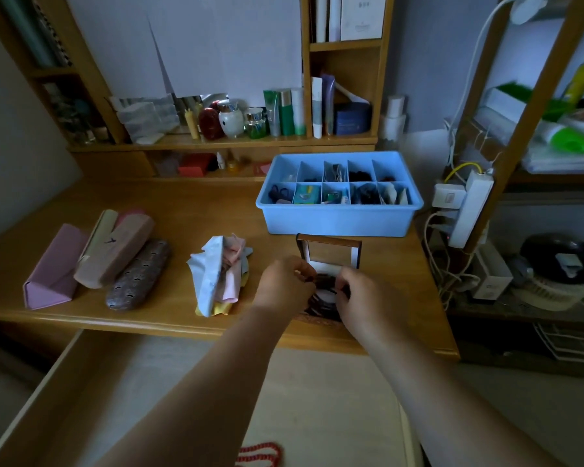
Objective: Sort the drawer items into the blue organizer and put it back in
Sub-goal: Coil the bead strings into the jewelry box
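Two hands worked at a small open box on a wooden desk, just in front of a blue organizer.

The blue organizer (pixel 339 215) sat on the desk (pixel 169 203), w/ small dark & coloured items already in its compartments. Just in front of it stood an open jewelry box (pixel 328 252), lid up. Left hand (pixel 284 288) & right hand (pixel 359 298) were close together over the box, fingers curled, both pinching a dark bracelet (pixel 322 294). Left of the organizer lay crumpled cloths (pixel 218 274); farther left, 3 glasses cases (pixel 115 261). Well in front of the organizer, below the desk edge, the drawer (pixel 58 392) hung open, red beads (pixel 260 455) inside.
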Motion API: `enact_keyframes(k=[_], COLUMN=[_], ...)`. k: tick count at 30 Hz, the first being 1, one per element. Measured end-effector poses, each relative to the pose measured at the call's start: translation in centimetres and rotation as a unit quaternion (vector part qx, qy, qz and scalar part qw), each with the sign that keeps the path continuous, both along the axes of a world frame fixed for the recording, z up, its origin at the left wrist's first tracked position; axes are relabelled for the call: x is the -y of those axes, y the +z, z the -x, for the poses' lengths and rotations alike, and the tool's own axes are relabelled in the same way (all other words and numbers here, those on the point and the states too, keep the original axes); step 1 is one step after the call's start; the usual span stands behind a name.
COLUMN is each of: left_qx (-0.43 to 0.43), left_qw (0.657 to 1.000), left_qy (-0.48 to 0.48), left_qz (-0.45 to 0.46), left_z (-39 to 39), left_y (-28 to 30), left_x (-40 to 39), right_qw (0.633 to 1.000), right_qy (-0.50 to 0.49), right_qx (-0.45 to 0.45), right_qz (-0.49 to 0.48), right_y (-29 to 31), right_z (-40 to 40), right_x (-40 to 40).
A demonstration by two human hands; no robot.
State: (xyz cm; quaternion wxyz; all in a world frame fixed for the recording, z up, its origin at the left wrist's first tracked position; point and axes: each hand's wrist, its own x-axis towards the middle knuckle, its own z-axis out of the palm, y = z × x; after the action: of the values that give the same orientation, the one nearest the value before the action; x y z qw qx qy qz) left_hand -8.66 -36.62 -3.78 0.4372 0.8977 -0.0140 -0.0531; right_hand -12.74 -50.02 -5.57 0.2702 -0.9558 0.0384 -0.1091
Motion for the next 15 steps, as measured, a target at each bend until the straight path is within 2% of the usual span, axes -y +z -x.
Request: enact_keyframes(k=[3,6,8,10,13,15], left_qx=[0.045,0.145,0.152,0.081,-0.022,-0.059], left_qw=[0.996,0.989,0.988,0.996,0.992,0.985], left_qy=[-0.04,-0.015,0.02,0.036,0.027,0.032], left_qz=[-0.061,-0.018,0.003,-0.016,-0.119,-0.156], left_z=[0.7,3.1,5.5,8.3,12.5,14.4], left_y=[0.0,0.3,-0.8,-3.3,-8.7,-12.0], left_x=[-0.2,-1.7,-3.8,-6.4,-10.3,-12.0], right_qw=[0.997,0.981,0.971,0.976,0.982,0.973], right_qy=[0.019,0.049,0.101,0.148,0.18,0.174], right_qx=[0.071,0.188,0.212,0.155,-0.06,-0.143], right_qz=[0.021,-0.026,-0.049,-0.031,-0.024,-0.042], right_y=[-0.2,-0.7,-2.0,-4.2,-8.4,-11.1], right_z=[0.9,3.5,6.2,9.0,12.4,13.8], right_x=[0.1,0.4,0.2,-0.3,-1.6,-2.2])
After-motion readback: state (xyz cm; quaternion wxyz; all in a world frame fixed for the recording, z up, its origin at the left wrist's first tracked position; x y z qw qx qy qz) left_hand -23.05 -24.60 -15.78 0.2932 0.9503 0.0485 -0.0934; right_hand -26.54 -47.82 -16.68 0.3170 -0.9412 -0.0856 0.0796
